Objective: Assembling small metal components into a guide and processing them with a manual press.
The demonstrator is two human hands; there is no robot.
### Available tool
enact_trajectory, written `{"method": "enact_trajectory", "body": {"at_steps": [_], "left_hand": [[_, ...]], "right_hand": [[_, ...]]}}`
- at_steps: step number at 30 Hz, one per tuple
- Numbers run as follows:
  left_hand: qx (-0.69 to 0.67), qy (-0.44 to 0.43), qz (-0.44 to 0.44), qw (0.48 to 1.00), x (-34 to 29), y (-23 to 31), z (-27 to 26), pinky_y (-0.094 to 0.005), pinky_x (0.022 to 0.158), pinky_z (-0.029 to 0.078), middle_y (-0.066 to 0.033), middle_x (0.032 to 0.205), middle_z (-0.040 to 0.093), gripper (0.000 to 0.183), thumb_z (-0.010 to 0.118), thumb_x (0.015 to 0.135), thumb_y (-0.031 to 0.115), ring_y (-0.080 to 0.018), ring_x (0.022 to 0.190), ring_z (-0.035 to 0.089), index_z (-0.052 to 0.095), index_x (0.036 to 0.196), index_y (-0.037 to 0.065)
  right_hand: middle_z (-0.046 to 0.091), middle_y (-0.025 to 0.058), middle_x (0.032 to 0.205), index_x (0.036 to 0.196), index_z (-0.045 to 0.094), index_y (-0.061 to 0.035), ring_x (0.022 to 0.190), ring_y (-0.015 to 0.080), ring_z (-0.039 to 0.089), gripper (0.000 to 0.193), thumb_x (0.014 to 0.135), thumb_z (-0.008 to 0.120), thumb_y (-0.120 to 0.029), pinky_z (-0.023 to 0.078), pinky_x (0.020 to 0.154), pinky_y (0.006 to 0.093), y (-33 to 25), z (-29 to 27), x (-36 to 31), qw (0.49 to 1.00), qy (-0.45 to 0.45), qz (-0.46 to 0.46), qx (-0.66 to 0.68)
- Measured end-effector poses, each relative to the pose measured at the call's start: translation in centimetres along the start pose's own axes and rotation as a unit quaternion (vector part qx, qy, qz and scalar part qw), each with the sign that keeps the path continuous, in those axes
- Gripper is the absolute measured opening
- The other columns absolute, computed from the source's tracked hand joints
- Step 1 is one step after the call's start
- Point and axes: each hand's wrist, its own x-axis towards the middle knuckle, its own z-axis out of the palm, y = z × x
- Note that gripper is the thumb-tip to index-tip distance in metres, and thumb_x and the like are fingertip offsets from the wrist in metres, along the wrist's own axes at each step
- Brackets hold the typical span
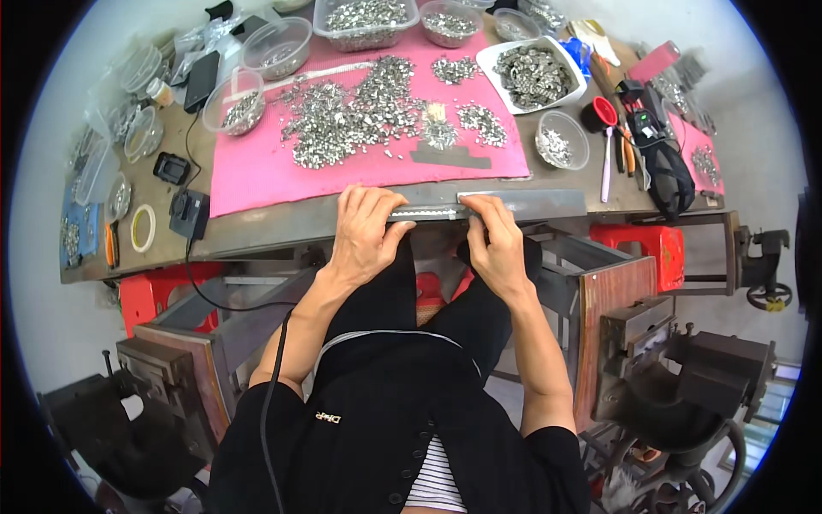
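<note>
A narrow grey strip [437,213] with a row of small shiny metal pieces along it lies at the table's front edge. My left hand [366,230] grips its left end, thumb below and fingers over the top. The right end is pinched between the thumb and fingers of my right hand [498,247]. Just behind the strip, a longer flat grey bar [548,203] runs along the edge; my hands hide part of it. Loose metal pieces [342,120] spread in a large heap on the pink mat [248,184] beyond.
Clear tubs [279,47] and a white tray [485,62] of metal parts stand at the back. To the right are a red cup [599,112] and pliers [628,158]; a black charger [188,210] sits left. Its cable crosses my left arm. Vises [711,377] flank me below.
</note>
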Motion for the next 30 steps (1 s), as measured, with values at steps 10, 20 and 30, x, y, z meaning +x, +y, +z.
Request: {"method": "enact_trajectory", "body": {"at_steps": [10,20,30], "left_hand": [[-0.038,0.006,-0.071,0.997,1.6,-3.4,-0.1,-0.0435,0.091,0.041,-0.0087,0.1,0.063,0.026,0.076,0.083,0.013,-0.0284,0.096,0.057,0.071,0.108,0.007],[0.072,0.049,-0.005,0.996,1.1,-3.5,1.5,-0.052,0.111,0.029,0.0006,0.119,0.07,0.034,0.081,0.078,0.02,-0.0245,0.116,0.057,0.075,0.112,0.016],[-0.311,0.26,-0.28,0.87,-5.0,-1.3,-3.4,-0.0402,0.104,0.052,-0.0217,0.138,0.057,0.037,0.037,0.11,0.01,-0.0278,0.124,0.06,0.044,0.141,-0.007]], "right_hand": [[0.059,0.0185,0.131,0.131,0.058,-0.0007,0.119,0.0366,0.057,0.056,0.078,0.079,-0.003,0.047,0.101,0.0436,1.6,4.8,2.4,0.999,0.009,-0.035,-0.021],[0.057,0.0176,0.126,0.136,0.054,-0.0011,0.116,0.0366,0.056,0.068,0.076,0.086,-0.011,0.044,0.099,0.0463,2.8,7.2,1.8,0.994,0.075,-0.029,-0.076],[0.061,0.013,0.119,0.122,0.063,-0.0041,0.112,0.034,0.057,0.051,0.078,0.085,-0.019,0.044,0.096,0.0456,2.9,7.0,1.9,0.989,0.092,-0.057,-0.098]]}}
